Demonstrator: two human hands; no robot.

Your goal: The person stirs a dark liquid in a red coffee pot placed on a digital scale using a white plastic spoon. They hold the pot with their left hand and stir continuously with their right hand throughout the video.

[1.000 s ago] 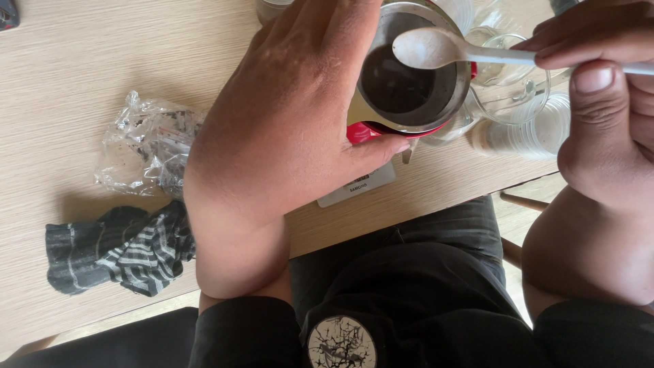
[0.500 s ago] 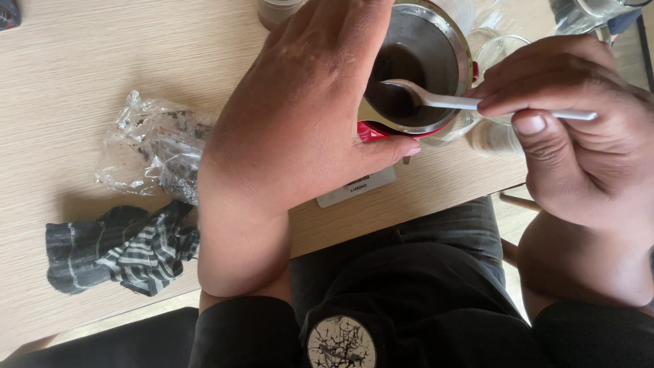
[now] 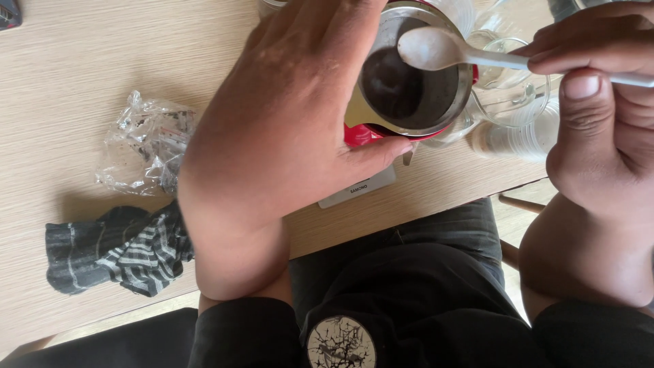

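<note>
You look down on a pale wood-grain tabletop (image 3: 102, 54) that fills the upper left and middle of the frame, its near edge running diagonally from the lower left up toward the right. Soft, even light falls across it and throws faint shadows. At the right edge, below the tabletop, you see a strip of light floor (image 3: 507, 225) and a wooden chair rung (image 3: 521, 203).

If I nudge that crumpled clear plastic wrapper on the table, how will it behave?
The crumpled clear plastic wrapper looks thin and empty, so probably very light and floppy. It would likely slide easily on the smooth wooden table rather than roll, and crush when pinched.
</note>
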